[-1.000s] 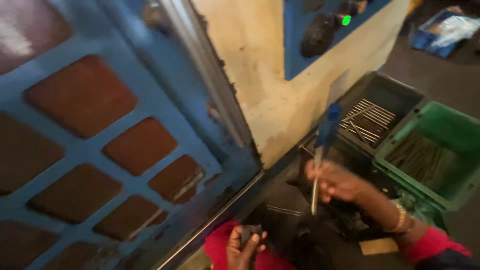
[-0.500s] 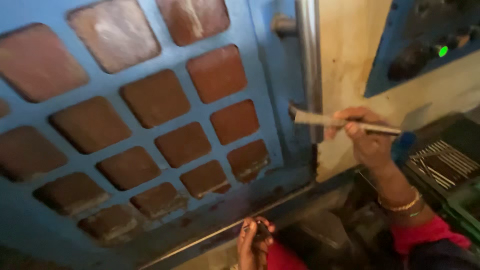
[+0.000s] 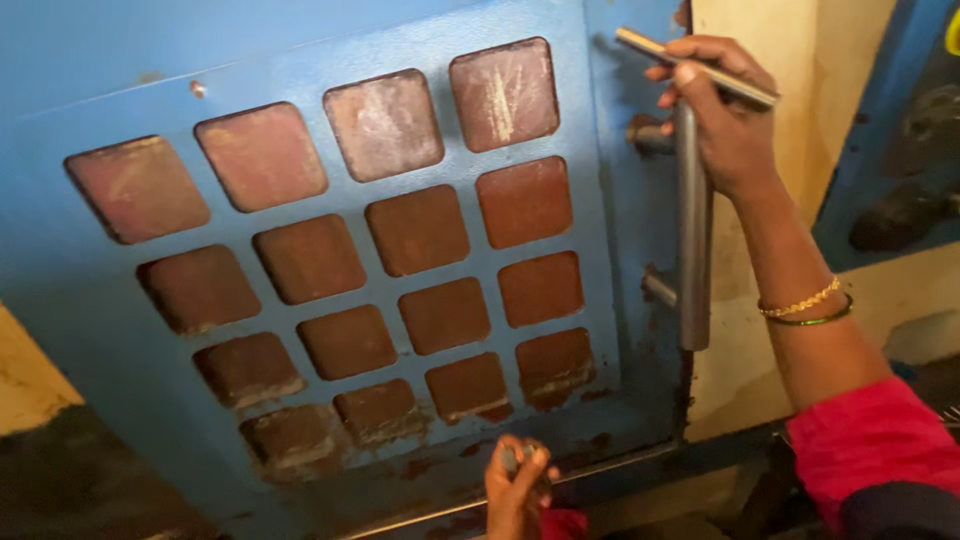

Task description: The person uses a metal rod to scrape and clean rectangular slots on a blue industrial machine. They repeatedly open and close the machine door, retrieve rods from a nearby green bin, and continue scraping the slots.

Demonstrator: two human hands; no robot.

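In the upper right of the frame, the right hand [image 3: 725, 120] is closed around the top end of a vertical metal handle bar [image 3: 692, 250] and at the same time grips a thin metal rod [image 3: 700, 68] with its fingers. The rod has its long axis slanted: one end points to the upper left, the other end goes down to the right, past the knuckles. The handle bar has its long axis upright and it is fixed by two short stubs to the right edge of a big blue door [image 3: 330, 60].

This door fills most of the left and the middle of the frame. It has a grid of square openings with rounded corners, and behind them are brown panels [image 3: 420, 230]; the upper ones look pale and scratched, the lower ones are darker. I see no package and no label that I can tell.

On the wrist of the right arm there are two thin bangles [image 3: 808, 308], one gold and one green, and lower right a pink sleeve [image 3: 870, 440].

At the bottom centre, the left hand [image 3: 518, 490] is curled, its fingertips pinching a small dark object [image 3: 512, 458] which is too small to identify. It is just under the lower edge of the door.

At the far right a cream wall [image 3: 760, 40] meets another blue part [image 3: 890, 120].
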